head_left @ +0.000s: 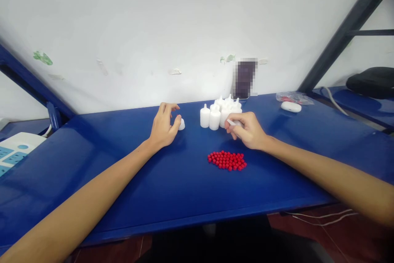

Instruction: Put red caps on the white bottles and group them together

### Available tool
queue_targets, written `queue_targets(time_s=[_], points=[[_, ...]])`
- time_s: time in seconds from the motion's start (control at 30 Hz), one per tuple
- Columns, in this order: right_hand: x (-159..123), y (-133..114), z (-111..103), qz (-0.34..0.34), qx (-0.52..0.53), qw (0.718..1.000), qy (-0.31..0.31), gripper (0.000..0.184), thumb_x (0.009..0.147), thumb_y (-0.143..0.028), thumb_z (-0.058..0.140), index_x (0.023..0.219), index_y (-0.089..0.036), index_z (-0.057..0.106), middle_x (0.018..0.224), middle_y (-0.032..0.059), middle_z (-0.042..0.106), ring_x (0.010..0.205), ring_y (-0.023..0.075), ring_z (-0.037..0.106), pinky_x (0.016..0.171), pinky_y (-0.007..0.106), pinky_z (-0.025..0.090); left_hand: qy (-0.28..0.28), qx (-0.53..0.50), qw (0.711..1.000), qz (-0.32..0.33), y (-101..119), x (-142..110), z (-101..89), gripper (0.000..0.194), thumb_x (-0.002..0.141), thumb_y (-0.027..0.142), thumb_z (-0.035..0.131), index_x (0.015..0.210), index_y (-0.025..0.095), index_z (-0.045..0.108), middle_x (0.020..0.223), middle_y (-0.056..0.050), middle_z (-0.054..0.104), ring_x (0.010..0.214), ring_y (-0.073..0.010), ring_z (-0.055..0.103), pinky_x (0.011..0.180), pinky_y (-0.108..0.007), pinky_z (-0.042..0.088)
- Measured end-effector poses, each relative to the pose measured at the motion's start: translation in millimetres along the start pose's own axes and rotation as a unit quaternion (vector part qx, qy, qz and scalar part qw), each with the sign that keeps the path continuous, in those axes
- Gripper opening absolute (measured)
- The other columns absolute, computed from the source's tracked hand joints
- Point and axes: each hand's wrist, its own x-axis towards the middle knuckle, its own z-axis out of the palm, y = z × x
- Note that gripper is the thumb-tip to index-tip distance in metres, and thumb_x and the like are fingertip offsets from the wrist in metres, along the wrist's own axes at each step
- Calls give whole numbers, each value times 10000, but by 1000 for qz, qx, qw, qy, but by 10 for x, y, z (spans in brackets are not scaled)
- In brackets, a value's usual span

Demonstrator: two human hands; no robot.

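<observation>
Two bare hands work over a blue desk [184,181] set against a white wall [138,41]; the left hand [164,126] is open, fingers loosely bent and thumb reaching forward, just beside a small white object [182,124] that the thumb partly hides; whether the two touch is not clear. The right hand [248,131] is closed around a slim white nozzle piece [235,122], pinched between thumb and fingers with its tip pointing toward the left hand; the grip appears to leave that end free, though the fingers hide what lies beneath. White bottles [214,118] stand upright in a tight cluster between the hands, nozzles up; the grouping seems to keep them steady and within reach of either side, while the right hand blocks the view of those nearest it. Small red caps [227,160] lie nearer the person, in what looks like a single layer, likely so that each can be picked out easily; open desk surface separates them from the bottles. A dark phone-like device [244,78], blurred in view, leans against the wall behind the cluster and limits room at the back; a white case [291,107] and a clear plastic bag [300,98] with red bits inside sit beyond the right hand; a power strip [18,150] rests at far left, well apart from the bottles.
</observation>
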Motion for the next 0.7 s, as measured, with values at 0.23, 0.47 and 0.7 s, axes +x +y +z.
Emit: queue_targets(time_s=[0.23,0.47,0.7], points=[[35,-49,-42,-39,-31,995,-89,182,747,-191,380,597,-195,482,559,-5,498,544,136,457,575,279,351,-270,-125,934,198,545,-145,8,130,898,191,458,989,188,551,933,-45,598,824,-172,542,786,-305,446],[21,-13,-32,-50,-18,988,-142,166,804,-158,370,684,-197,477,593,-19,478,577,131,471,603,265,366,-372,-88,900,210,654,-111,-8,230,870,400,593,823,195,500,820,-19,535,752,-176,486,710,-313,404],[18,-31,-21,-69,1,985,-156,185,808,-136,355,669,-200,460,597,-22,458,563,122,437,594,261,357,-378,-52,895,233,655,-114,25,152,872,209,507,733,193,447,780,-26,487,733,-179,480,693,-311,395]])
